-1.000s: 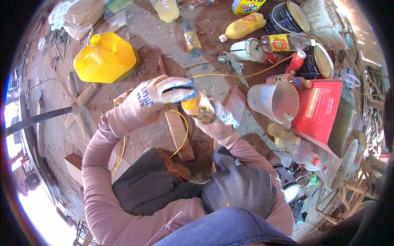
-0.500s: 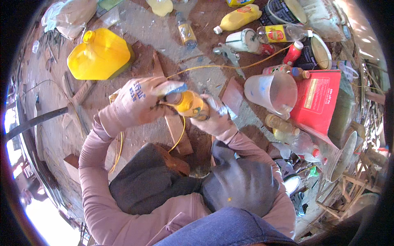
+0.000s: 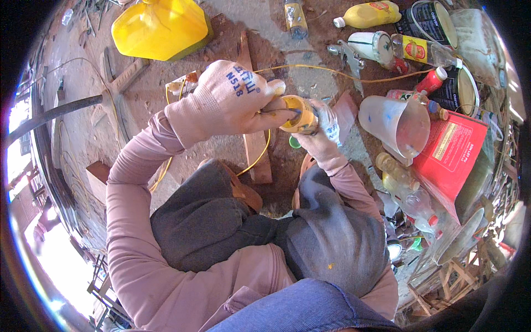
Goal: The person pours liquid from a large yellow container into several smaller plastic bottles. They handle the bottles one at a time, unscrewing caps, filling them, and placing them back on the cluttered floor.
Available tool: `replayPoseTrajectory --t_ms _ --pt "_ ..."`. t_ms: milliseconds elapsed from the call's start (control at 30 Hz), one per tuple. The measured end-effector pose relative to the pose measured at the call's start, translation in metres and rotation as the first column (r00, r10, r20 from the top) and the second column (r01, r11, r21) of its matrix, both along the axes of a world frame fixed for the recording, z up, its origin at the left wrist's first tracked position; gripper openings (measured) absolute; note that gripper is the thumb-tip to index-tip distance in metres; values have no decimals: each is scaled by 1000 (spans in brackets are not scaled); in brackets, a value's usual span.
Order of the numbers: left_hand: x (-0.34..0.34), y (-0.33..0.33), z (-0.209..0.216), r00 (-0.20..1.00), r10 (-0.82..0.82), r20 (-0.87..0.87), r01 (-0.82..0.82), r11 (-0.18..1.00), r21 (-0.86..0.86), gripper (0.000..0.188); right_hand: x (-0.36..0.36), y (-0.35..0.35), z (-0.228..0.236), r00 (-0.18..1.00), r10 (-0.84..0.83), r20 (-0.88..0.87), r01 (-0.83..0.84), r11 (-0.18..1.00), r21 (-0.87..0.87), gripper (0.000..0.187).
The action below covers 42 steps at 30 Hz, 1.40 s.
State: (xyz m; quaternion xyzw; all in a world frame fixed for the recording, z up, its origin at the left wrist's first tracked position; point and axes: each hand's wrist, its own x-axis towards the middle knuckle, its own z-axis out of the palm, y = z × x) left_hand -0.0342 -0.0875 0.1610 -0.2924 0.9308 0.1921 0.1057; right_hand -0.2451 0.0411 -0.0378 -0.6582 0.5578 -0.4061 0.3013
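Observation:
A small yellow bottle (image 3: 310, 123) is tilted in my right hand (image 3: 322, 138), whose gloved fingers wrap round its side. Its wide round opening faces up towards me. My left hand (image 3: 232, 102), in a pale glove with blue print, is closed, its fingertips at the rim of that opening. Whatever those fingers may pinch is hidden. Below the bottle, a green cap (image 3: 294, 142) shows between my hands and the dark trousers. A thin yellow hose (image 3: 310, 66) runs behind my hands.
A big yellow jug (image 3: 160, 33) stands far left. On the right are a spray gun (image 3: 348, 56), a translucent plastic jug (image 3: 381, 119), a red tin (image 3: 451, 157), several bottles and dark paint buckets (image 3: 426, 25). Wooden pieces (image 3: 257, 157) lie on the dusty floor.
The view has shifted, so the surroundings sit further right and higher. A blue-and-white piece at my left fingers no longer shows. The bottle's opening has turned more towards me.

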Motion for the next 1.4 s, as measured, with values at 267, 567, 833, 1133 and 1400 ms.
replayPoseTrajectory --t_ms 267,567,833,1133,1400 --pt "-5 2 -18 855 -179 -487 206 979 1 48 -18 12 -55 994 31 -105 -30 1000 9 67" --pt "9 -6 -6 761 226 -608 -92 966 244 37 -17 -19 19 989 -28 -147 2 985 -173 69" --pt "75 -10 -4 473 585 -658 -267 808 526 33 -27 -64 60 965 4 -264 -69 969 -239 70" --pt "154 -18 -44 708 260 -657 -613 688 -388 27 -11 -126 113 966 120 -227 -142 986 -83 75" --pt "232 -160 -63 38 445 -895 -926 352 136 24 28 -197 150 946 236 -223 -255 965 -60 74"
